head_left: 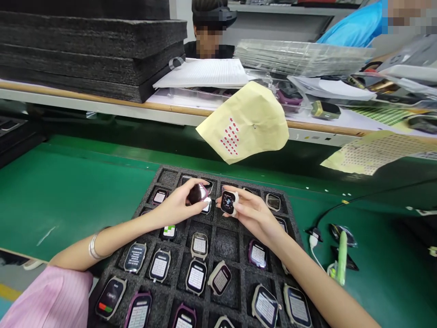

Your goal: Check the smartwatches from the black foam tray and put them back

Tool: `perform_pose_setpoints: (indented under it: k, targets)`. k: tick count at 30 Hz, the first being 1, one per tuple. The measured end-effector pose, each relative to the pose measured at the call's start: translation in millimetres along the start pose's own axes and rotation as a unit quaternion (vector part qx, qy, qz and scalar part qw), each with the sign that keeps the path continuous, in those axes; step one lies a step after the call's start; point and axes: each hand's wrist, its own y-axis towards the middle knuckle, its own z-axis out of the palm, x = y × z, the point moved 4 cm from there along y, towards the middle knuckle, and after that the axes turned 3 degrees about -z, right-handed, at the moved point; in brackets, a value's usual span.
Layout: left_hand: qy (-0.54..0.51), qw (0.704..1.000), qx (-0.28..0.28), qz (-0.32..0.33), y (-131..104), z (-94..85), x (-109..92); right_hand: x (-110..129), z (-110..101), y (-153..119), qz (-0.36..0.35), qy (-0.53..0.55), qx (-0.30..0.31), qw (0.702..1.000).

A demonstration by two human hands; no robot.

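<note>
My left hand (187, 200) is closed around a purple-edged smartwatch body (198, 194) whose dark screen shows no picture. Between the fingers of my right hand (247, 205) is a light-coloured smartwatch body (228, 202), its screen lit with a watch face. Both hands are over the far part of a black foam tray (227, 241) divided into square pockets. Strapless watch bodies lie in many pockets, such as a silver one (199, 245), a purple one (257, 253) and a beige one leaning on a pocket wall (220, 278). Many of their screens are lit.
A green work mat (68, 191) lies under the tray. To the right are a black cable with a white plug (314, 238) and a light green pen-like tool (342, 257). A shelf beyond holds black foam stacks (85, 50); yellow sticker sheets (252, 123) hang from it. People are behind.
</note>
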Motion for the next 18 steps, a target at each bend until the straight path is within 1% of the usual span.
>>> perform_pose_setpoints:
  k: [3,7,11,15,18]
  targets:
    - [0.042,0.999,0.021,0.008,-1.9,4.2,3.8,-2.6,0.3,0.6,-0.001,-0.004,0.002,1.000]
    - [0.099,0.994,0.034,0.021,-2.5,5.7,5.5,-4.0,0.3,0.1,0.000,-0.019,-0.004,1.000]
    - [0.101,0.995,0.024,0.012,-2.5,4.7,7.5,-3.0,1.7,-0.8,-0.004,-0.027,-0.008,1.000]
    - [0.108,0.993,0.036,0.014,-0.8,3.8,10.5,-3.1,2.7,-1.2,-0.007,-0.030,-0.006,0.999]
    - [0.100,0.995,0.022,0.008,1.7,0.1,10.8,-3.2,2.6,-1.7,-0.006,-0.028,-0.007,1.000]
